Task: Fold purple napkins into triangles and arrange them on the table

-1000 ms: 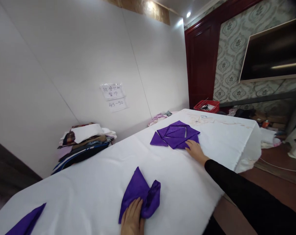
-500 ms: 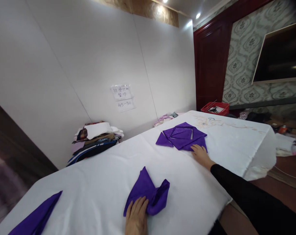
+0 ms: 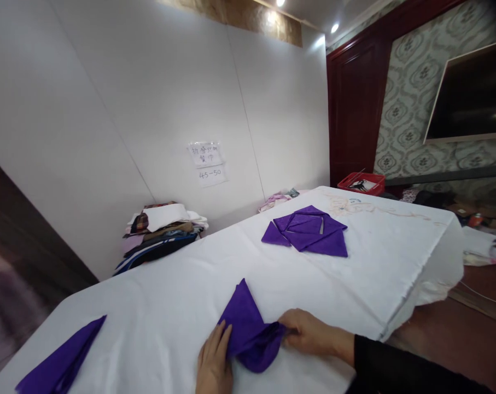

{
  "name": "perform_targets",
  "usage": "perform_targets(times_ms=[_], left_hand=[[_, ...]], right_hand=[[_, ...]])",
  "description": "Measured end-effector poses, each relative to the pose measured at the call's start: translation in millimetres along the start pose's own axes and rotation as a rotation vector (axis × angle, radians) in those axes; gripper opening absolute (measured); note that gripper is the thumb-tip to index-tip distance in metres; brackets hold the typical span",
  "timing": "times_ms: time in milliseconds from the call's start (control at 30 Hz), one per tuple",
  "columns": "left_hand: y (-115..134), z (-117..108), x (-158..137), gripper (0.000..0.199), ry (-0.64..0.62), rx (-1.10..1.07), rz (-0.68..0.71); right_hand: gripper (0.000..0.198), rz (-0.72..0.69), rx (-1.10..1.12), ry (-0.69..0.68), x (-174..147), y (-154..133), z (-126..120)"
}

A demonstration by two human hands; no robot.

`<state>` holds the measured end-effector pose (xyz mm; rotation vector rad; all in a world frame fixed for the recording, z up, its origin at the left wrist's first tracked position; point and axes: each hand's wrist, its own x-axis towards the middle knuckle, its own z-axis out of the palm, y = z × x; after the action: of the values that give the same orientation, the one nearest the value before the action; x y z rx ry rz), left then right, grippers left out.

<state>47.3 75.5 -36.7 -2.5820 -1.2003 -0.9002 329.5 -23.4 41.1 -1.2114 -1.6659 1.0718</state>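
Note:
A purple cloth napkin (image 3: 245, 317), partly folded, lies at the front of the white-covered table. Its far corner points away from me, and its right part curls up in a loose fold. My left hand (image 3: 215, 355) rests at the napkin's left edge, fingers stretched out flat and touching it. At the raised right end, my right hand (image 3: 307, 332) pinches the fabric between thumb and fingers. Farther back lie several folded purple napkins (image 3: 305, 232), arranged in a ring-like pattern. Another folded purple napkin (image 3: 65, 358) lies at the near left, cut off by the frame.
A white cloth (image 3: 161, 323) covers the table and hangs over its right side. A stack of folded clothes (image 3: 161, 235) stands against the wall, below a handwritten paper sign (image 3: 209, 164). Beyond the far end is a red basket (image 3: 361, 184).
My right hand has come back from the napkin group and taken hold of the near napkin's right end. My left hand has shifted slightly left along the napkin.

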Motion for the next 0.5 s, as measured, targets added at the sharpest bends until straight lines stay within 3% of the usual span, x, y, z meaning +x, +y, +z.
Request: perform_targets(times_ms=[67, 200, 333, 500], left_hand=[[-3, -6, 6, 0.063, -0.011, -0.016, -0.05], [6, -27, 19, 0.042, -0.025, -0.137, -0.138], [24, -64, 32, 0.023, 0.142, -0.165, -0.195], [45, -118, 51, 0.015, 0.29, -0.198, -0.262]], right_hand=[[0.03, -0.03, 0.013, 0.01, 2, 3, 11], [0.055, -0.063, 0.112, -0.002, 4, 3, 30], [0.058, 0.038, 0.352, -0.007, 2, 8, 40], [0.061, 0.186, 0.787, 0.054, -7, 11, 52]])
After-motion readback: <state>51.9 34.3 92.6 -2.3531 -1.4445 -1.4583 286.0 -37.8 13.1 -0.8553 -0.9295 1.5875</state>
